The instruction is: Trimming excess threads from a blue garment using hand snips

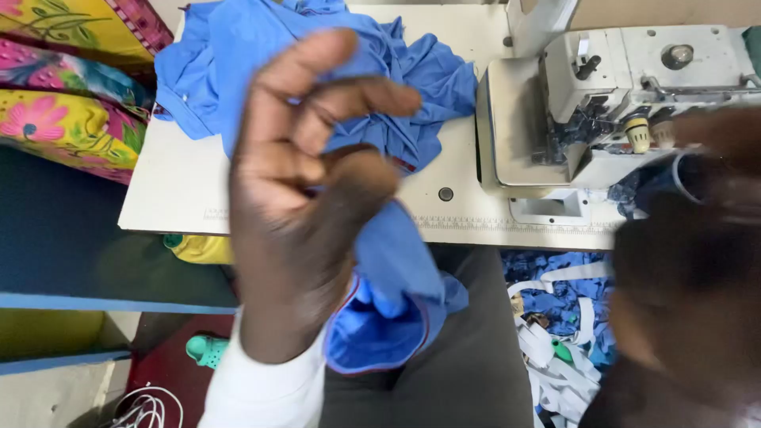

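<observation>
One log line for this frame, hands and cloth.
left hand: pinching blue fabric garment | right hand: blurred, grip unclear | cream overlock sewing machine: on table

Blue garment point(412, 87) on cream table point(182, 190), red piping along its near hem. Sewing machine point(610, 103) was off-white, dark blue fabric under its needle. Far left: cloth point(63, 111) in yellow, pink and green floral print. Near right: heap of white and blue scraps point(563, 325). Teal shoe point(206, 349) on dark red floor. White sleeve point(261, 392) on left hand's wrist.
</observation>
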